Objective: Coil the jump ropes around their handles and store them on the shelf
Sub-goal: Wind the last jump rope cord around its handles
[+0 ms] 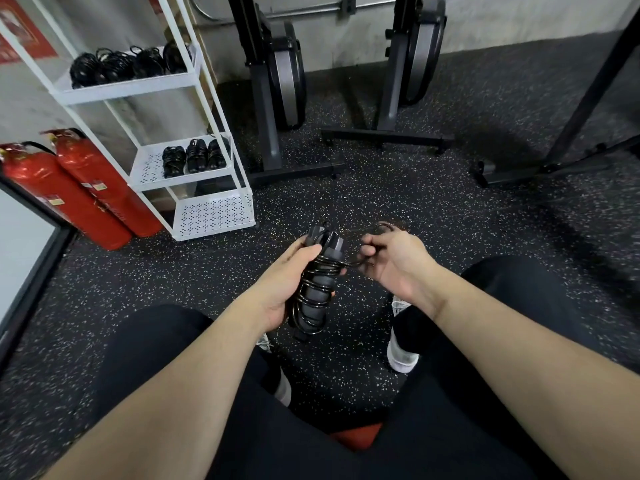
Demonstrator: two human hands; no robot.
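Your left hand (289, 282) grips the paired black jump rope handles (317, 289), already ringed with glossy cord, above the speckled floor (467, 209), while your right hand (391, 261) pinches the loose rope loop (360, 263) beside them.

Head camera looks forward and down, close over the hands (343, 271)

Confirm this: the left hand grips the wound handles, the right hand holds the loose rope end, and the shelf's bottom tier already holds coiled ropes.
Wrong on the shelf. The head view shows the bottom tier bare; the coiled ropes sit on the middle tier and top tier. The rest stands: left hand grips the handles, right hand holds the rope end.
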